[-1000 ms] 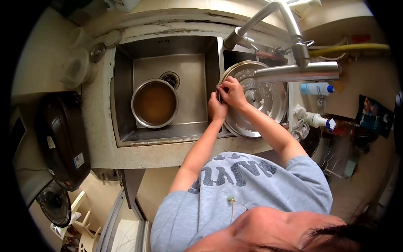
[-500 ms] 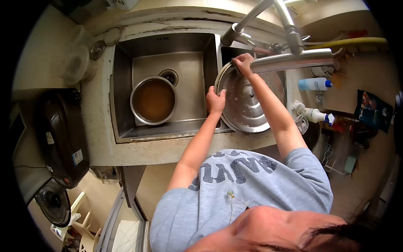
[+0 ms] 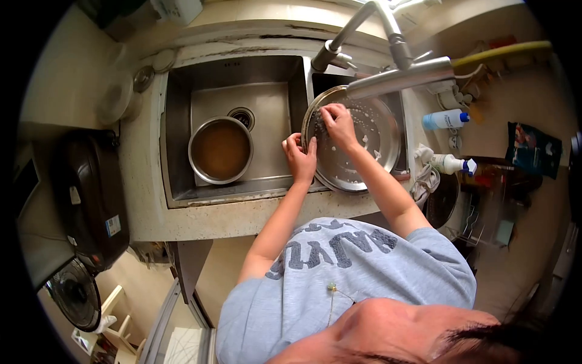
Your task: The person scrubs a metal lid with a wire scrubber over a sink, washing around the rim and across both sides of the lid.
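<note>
A large, round, shallow metal lid, dotted with water drops and white suds, lies over the right-hand sink basin. At its left rim my left hand grips the edge, thumb inside and fingers outside. My right hand is over the lid's inner surface with its fingers bunched together near the left rim; whatever they may hold is hidden. In the left basin, a round metal pot of brownish liquid stands beside the drain.
The faucet reaches over the lid's far side. To the right stand a blue-and-white bottle, a spray bottle and a cloth. Glass containers and a dark appliance are at left.
My right hand has left the far rim and moved left and nearer, onto the lid's inner surface. The lid's visible surface looks different, with more suds. My left hand has shifted slightly left and nearer.
</note>
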`<state>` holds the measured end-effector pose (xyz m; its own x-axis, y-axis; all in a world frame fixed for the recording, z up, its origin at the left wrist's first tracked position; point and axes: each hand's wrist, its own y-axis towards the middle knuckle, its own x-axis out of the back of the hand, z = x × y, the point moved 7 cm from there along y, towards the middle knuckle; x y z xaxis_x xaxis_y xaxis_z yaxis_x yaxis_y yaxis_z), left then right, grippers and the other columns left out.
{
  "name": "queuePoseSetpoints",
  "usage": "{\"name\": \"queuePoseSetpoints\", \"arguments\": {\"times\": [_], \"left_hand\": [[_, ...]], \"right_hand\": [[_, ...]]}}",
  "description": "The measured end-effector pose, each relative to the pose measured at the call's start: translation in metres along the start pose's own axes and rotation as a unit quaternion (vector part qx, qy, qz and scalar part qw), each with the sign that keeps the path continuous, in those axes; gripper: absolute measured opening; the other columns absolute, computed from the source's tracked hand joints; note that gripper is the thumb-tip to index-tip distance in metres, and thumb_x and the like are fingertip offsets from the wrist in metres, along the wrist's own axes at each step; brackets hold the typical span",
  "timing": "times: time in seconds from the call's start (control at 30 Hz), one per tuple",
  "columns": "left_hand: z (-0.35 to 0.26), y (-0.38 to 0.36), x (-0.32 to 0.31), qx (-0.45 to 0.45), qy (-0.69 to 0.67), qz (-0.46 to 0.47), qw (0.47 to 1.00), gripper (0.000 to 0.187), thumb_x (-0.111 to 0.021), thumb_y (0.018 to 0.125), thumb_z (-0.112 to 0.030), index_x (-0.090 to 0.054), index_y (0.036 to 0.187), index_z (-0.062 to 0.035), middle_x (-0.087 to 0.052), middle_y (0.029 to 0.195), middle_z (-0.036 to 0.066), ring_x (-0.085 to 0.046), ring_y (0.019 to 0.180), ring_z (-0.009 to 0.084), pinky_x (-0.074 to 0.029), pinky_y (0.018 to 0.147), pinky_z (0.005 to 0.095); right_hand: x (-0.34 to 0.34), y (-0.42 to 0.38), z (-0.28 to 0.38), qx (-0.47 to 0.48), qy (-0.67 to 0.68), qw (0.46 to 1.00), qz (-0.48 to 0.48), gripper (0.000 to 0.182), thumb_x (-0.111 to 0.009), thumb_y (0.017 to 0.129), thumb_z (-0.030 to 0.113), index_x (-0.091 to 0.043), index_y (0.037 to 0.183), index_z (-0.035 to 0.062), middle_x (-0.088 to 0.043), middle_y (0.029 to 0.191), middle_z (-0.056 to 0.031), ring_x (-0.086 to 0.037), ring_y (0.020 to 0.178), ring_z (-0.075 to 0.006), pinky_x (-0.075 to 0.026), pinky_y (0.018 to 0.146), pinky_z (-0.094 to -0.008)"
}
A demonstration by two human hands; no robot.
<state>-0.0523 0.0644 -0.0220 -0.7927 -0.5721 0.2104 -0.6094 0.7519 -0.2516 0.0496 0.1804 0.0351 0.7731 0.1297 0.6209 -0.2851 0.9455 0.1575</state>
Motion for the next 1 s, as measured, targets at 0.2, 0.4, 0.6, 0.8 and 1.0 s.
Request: {"name": "queuePoseSetpoints", "arguments": {"times": [0.2,0.4,0.6,0.8,1.0], "left_hand": [[-0.02,0.006,-0.003,-0.163,0.084,-0.012,0.983,0.052,-0.074,0.07,-0.026,-0.051,0.112,-0.0085,-0.042,0.112,0.016,-0.044,0.103,0.0275,-0.038,0.089,0.0351],[-0.038,0.006,0.009,-0.271,0.135,0.025,0.953,0.039,-0.073,0.067,-0.018,-0.054,0.097,-0.0021,-0.052,0.099,0.012,-0.051,0.094,0.0277,-0.042,0.083,0.0347],[-0.004,0.016,0.032,-0.131,0.08,0.082,0.985,0.033,-0.06,0.075,-0.011,-0.052,0.106,-0.0052,-0.053,0.098,0.016,-0.053,0.092,0.0294,-0.042,0.082,0.0369],[-0.009,0.005,0.014,-0.209,0.099,0.11,0.967,0.032,-0.063,0.079,-0.021,-0.053,0.104,-0.0039,-0.051,0.101,0.016,-0.049,0.093,0.0289,-0.041,0.082,0.0348],[0.006,0.019,0.013,-0.178,0.099,0.099,0.974,0.031,-0.062,0.081,-0.023,-0.054,0.105,-0.0033,-0.052,0.099,0.015,-0.051,0.092,0.0285,-0.042,0.082,0.0347]], "right_hand": [[-0.008,-0.041,-0.017,-0.164,0.233,0.951,0.122,0.029,-0.048,0.091,0.022,-0.056,0.108,0.001,-0.061,0.099,-0.0123,-0.058,0.087,-0.0226,-0.046,0.075,-0.0325],[0.035,-0.089,0.0,0.029,-0.14,0.988,0.06,0.055,-0.064,0.078,0.027,-0.044,0.122,0.0006,-0.048,0.121,-0.016,-0.047,0.108,-0.0292,-0.038,0.092,-0.0373],[-0.008,-0.123,0.008,0.01,-0.111,0.984,0.136,0.083,-0.071,0.067,0.038,-0.032,0.134,0.0074,-0.024,0.14,-0.016,-0.023,0.129,-0.0339,-0.025,0.103,-0.0419],[-0.003,-0.132,-0.003,0.05,-0.204,0.96,0.187,0.071,-0.067,0.07,0.036,-0.038,0.132,0.0158,-0.022,0.142,-0.0141,-0.02,0.131,-0.0314,-0.021,0.105,-0.0429],[-0.02,-0.099,-0.006,0.039,-0.129,0.986,0.1,0.084,-0.067,0.069,0.035,-0.025,0.137,0.0117,-0.017,0.143,-0.0144,-0.014,0.133,-0.0327,-0.017,0.106,-0.0461]]}}
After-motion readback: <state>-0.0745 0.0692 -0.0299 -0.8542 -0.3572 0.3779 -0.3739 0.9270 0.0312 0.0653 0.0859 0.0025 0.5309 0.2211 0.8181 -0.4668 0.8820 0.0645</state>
